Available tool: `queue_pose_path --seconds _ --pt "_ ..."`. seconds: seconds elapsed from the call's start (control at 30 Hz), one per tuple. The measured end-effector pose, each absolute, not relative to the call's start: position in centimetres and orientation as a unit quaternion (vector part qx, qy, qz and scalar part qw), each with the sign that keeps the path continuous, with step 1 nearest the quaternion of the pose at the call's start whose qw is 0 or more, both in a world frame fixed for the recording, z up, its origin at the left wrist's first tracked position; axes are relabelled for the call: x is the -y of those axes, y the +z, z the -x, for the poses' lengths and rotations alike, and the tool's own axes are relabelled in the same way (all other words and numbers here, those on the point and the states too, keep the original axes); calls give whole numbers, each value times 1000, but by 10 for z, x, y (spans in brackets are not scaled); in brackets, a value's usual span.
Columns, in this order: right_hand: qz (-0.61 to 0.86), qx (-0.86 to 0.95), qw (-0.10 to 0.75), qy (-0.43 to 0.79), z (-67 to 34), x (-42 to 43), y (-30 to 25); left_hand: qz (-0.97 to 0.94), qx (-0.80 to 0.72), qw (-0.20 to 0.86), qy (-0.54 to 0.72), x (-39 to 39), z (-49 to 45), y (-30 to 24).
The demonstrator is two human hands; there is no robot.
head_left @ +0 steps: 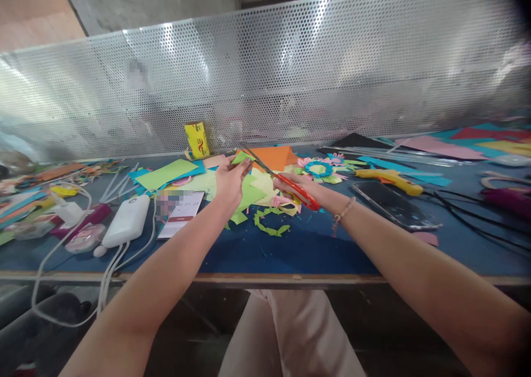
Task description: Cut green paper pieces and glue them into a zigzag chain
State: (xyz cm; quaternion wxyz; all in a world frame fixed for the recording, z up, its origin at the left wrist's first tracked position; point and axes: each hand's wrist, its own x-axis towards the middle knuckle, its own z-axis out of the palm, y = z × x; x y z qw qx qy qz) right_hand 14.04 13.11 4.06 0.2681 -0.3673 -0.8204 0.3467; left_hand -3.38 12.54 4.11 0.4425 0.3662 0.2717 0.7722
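Between the fingers of my left hand [233, 179] is a small piece of green paper [241, 157]. My right hand [299, 186] grips red-handled scissors [301, 192], whose blades point up and left toward that paper; whether they touch it I cannot tell. Under and around both hands lie green, yellow and pink paper scraps, and an orange folded sheet [271, 157] is just behind. A curved strip of cut green paper [267, 226] rests on the blue table in front. To the right is a blue and pink paper ring [318, 168].
A phone with a lit screen [182, 214] and a white power bank [128, 220] with cables lie at left. At right are a yellow glue gun [390, 181] and a dark phone [394, 204]. Behind, a yellow box [196, 140] stands before a perforated metal panel [265, 73].
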Motion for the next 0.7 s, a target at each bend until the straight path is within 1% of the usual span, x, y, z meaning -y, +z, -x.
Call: queue_pose_path --seconds 0.3,0.5,0.7 --pt "372 795 270 395 -139 -129 41 -368 -287 431 772 -127 33 39" --pt "380 751 271 467 -135 -128 42 -377 -267 445 767 -125 32 40" --pt "373 743 279 480 -134 -127 42 -380 -273 448 762 -126 33 39"
